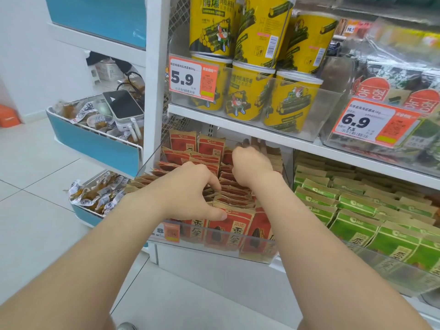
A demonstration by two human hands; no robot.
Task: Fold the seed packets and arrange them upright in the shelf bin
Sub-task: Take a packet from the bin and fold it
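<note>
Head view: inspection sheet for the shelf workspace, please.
Surface: clear shelf bin, front wall see-through.
Job's things: red seed packets stand upright in rows, filling the bin.
Clutter: nothing seen.
Hands: left hand pinches packet tops near the front; right hand curled over the back rows, grip hidden.
Cables: black cable behind the white device in the blue side tray.
Surroundings: green packets right, yellow tubs above.

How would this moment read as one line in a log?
step: tidying red seed packets | place: clear bin | left hand: pinches front packets | right hand: curled over rear rows, hold unclear
</note>
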